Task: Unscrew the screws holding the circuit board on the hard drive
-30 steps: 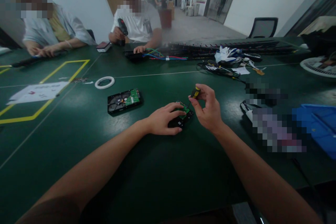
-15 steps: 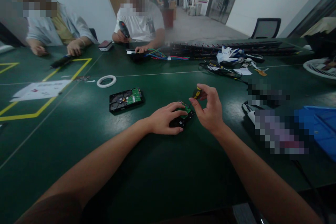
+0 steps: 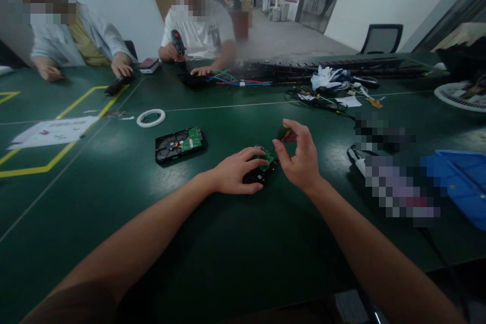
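A hard drive (image 3: pixel 259 177) with a green circuit board lies flat on the dark green table. My left hand (image 3: pixel 239 169) grips it from the left, fingers across its top and thumb along the near side, hiding much of it. In my right hand (image 3: pixel 301 154) is a small screwdriver (image 3: pixel 283 132) with a black and yellow handle, pinched between thumb and fingers. Its shaft slants down to the board's right edge; the tip is too small to make out. A second hard drive (image 3: pixel 178 146) rests apart to the left, its board facing up.
Left of the drives are a white ring (image 3: pixel 151 118) and printed papers (image 3: pixel 51 131). Two people sit across the table, one holding a power screwdriver (image 3: pixel 177 43). Cables and white gloves (image 3: pixel 326 78) lie at the back; a blue bin (image 3: pixel 457 182) stands right.
The screwdriver handle has turned in my right hand, while my left hand stays on the drive. Across the table, the left person's hand has moved a black tool to the right.
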`<state>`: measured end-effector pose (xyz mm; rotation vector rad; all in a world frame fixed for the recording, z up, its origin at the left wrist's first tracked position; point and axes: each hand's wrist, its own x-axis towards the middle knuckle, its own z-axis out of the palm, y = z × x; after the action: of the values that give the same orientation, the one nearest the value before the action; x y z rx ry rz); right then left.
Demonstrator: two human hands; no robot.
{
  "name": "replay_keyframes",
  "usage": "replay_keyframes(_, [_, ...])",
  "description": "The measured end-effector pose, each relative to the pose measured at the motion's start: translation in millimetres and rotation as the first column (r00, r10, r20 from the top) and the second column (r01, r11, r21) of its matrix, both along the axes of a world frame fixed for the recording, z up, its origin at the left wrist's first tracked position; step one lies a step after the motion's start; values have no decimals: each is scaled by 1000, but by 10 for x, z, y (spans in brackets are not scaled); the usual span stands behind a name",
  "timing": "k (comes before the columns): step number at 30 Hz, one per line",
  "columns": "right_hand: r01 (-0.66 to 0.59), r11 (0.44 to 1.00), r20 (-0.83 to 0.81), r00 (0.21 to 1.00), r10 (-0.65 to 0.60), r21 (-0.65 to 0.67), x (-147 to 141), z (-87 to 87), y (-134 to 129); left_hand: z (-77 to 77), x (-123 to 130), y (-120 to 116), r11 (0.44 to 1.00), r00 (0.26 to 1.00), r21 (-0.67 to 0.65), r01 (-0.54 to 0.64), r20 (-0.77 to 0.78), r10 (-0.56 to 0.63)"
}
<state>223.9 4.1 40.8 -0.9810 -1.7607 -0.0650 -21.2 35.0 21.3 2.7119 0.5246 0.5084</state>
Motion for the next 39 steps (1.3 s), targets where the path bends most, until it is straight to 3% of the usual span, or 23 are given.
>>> replay_keyframes(7, [64,997,-19,998,-63,47,12,1,29,-13,-8,7,1000,1000,-7,-4,-6,4])
replay_keyframes(29, [-71,995,-31,997,69,-65,16,-40,-16,-3,-1,1,1000,1000,2,0,-12,0])
replay_keyframes(39, [94,993,-14,996,-93,67,28,97,-31,12,-3,-6,1000,1000,-13,-1,-13,1])
